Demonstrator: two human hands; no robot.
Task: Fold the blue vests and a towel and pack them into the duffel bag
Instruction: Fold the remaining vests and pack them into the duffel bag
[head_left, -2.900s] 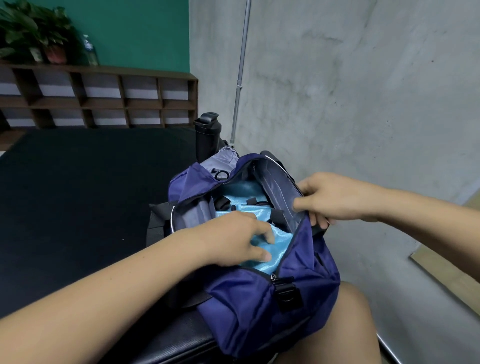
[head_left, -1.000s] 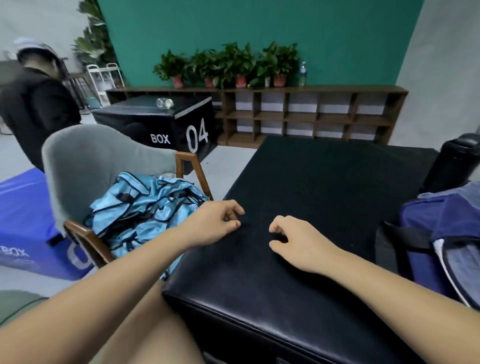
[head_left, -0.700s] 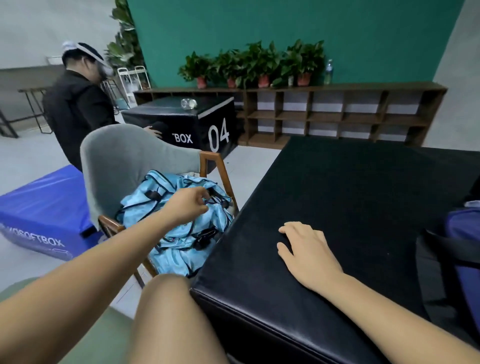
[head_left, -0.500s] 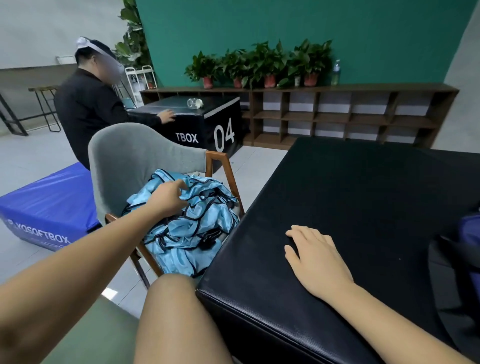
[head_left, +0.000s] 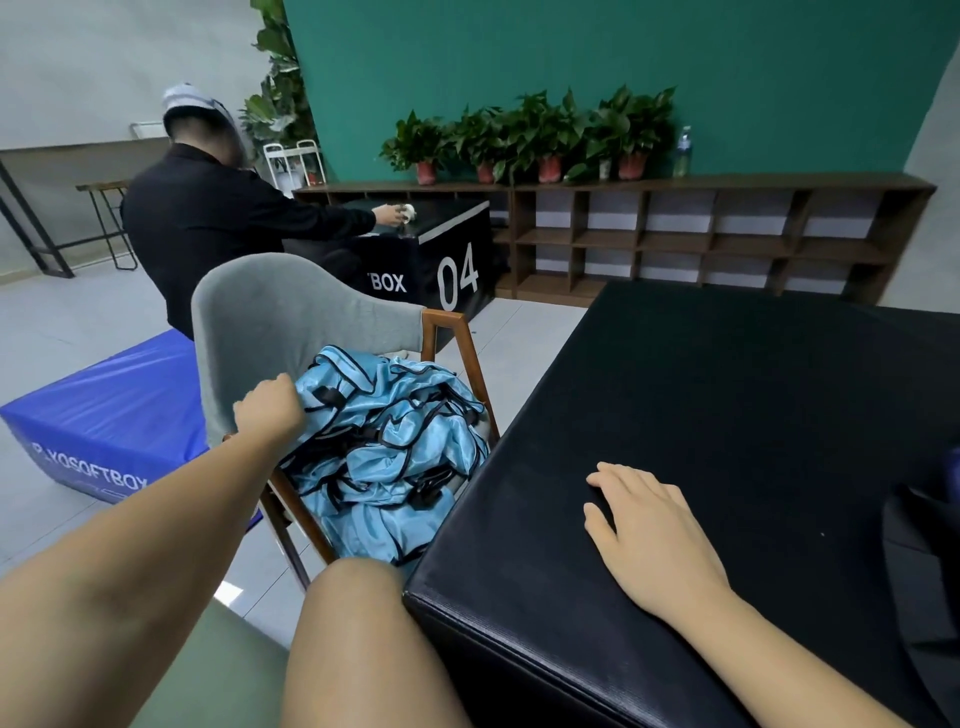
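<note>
A heap of light blue vests (head_left: 395, 452) with black trim lies on the seat of a grey chair (head_left: 291, 322) to the left of the black padded table (head_left: 727, 395). My left hand (head_left: 267, 413) is at the heap's far left edge, fingers curled into the blue fabric. My right hand (head_left: 649, 530) rests flat on the table near its front edge, fingers apart, holding nothing. Only a dark sliver of the duffel bag (head_left: 924, 540) shows at the right edge. I see no towel.
A person in black (head_left: 208, 244) sits behind the chair at a black box marked 04 (head_left: 441, 260). A blue soft box (head_left: 109, 415) lies on the floor at left. A wooden shelf (head_left: 701, 234) with potted plants lines the green wall.
My view swung left from the bag to the chair. My left hand left the bag, reached across to the vest heap and closed on its left edge. My right hand settled flat on the table.
</note>
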